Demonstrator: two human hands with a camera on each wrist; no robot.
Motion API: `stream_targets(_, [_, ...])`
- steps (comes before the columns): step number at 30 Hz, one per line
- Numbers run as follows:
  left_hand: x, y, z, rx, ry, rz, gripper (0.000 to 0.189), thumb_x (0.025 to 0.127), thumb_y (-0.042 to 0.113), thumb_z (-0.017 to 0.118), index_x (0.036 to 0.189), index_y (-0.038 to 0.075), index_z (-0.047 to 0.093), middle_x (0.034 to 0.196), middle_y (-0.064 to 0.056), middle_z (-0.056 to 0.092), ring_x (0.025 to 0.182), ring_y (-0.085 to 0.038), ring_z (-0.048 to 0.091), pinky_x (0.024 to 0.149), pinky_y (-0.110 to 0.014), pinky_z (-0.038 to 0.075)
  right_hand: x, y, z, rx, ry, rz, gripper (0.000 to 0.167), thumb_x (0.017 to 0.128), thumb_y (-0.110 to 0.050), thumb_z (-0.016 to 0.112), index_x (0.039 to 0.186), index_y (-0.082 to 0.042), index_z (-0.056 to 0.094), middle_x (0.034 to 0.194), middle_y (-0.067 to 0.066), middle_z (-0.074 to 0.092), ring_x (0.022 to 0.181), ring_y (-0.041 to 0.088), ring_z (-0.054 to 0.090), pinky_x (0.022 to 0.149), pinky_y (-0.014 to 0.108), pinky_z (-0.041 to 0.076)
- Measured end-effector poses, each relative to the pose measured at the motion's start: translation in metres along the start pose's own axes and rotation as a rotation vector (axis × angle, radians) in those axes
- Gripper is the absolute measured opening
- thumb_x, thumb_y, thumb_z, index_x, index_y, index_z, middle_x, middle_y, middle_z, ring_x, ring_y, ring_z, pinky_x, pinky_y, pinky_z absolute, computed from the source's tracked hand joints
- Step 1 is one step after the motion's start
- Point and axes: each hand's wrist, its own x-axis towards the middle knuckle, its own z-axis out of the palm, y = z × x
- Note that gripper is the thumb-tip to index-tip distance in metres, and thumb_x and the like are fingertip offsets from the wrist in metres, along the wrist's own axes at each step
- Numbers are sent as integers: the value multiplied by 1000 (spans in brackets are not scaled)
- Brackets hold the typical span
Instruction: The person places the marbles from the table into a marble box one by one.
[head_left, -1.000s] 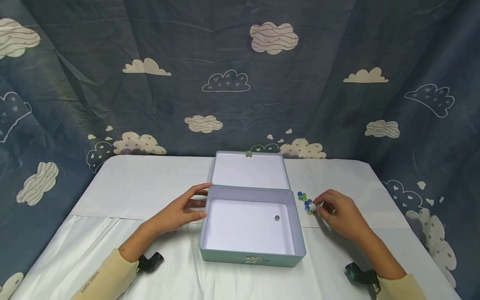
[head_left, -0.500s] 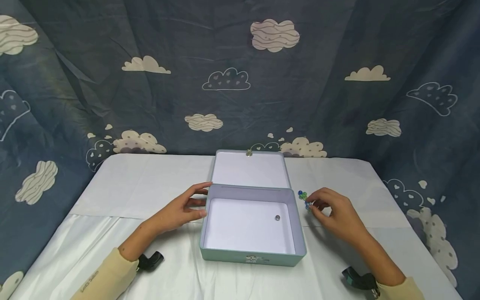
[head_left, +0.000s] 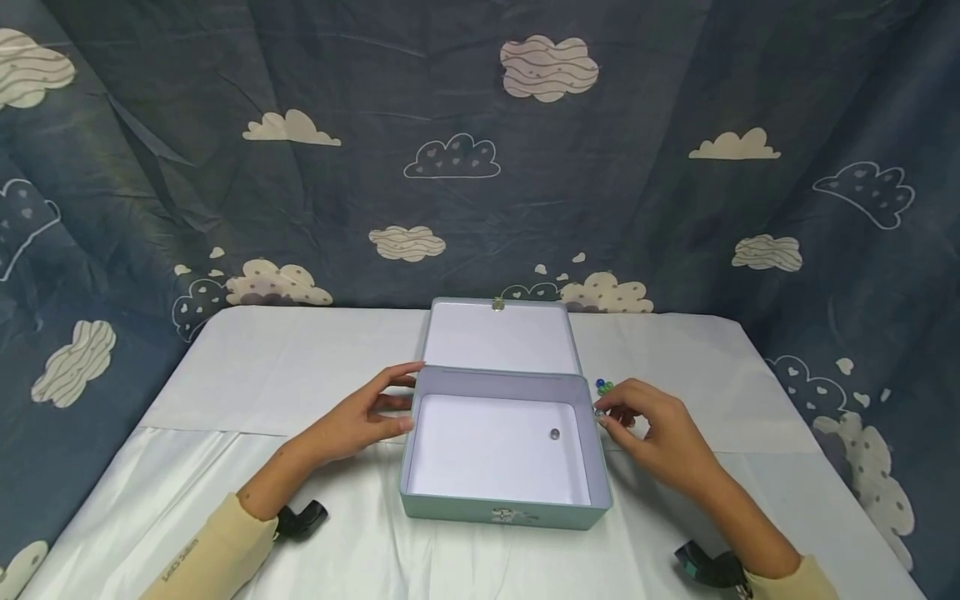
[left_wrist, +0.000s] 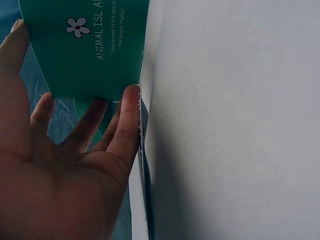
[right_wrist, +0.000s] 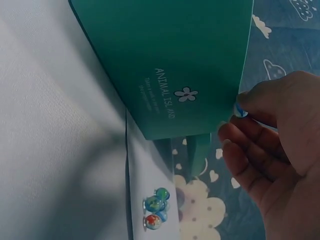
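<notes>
One blue-streaked marble [right_wrist: 241, 111] is staying pinched in the right hand [head_left: 654, 429], now closer to the right rim of the box [head_left: 457, 509]; I am seeing loose marbles [right_wrist: 155, 204] lying behind, the left hand [head_left: 367, 422] still resting spread against the left side

The white table [head_left: 352, 542] is brightly lit, the far backdrop [head_left: 360, 79] dimly; soft shadows are cast over the table in both darker wrist views.

Left hand [head_left: 366, 423] spreads; right hand [head_left: 663, 429] pinches, apparently with forefinger [head_left: 628, 391].
</notes>
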Motion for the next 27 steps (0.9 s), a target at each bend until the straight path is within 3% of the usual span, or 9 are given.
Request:
stream_targets(6, [1,-1,0,-6,-1,4,76,104,22,73,166,35,31,161,-13,40,141,-37,55,105,-38,55,0,-5,0,28,9,0,35,84,5,88,105,-19,76,102,-11,69,81,3,63,70,26,58])
stream_targets(15, [-1,3,1,-6,-1,0,76,104,23,73,166,35,30,162,-13,40,141,-37,55,104,-37,54,0,-8,2,60,2,-22,35,83,5,88,108,-17,76,103,-10,69,82,5,63,73,16,53])
stream_targets(27, [-1,1,0,-6,-2,9,76,104,22,73,166,34,30,162,-13,40,141,-38,55,104,-38,54,-1,-6,3,61,-7,-16,34,82,4,89,108,-14,75,103,-6,69,82,4,63,70,19,54])
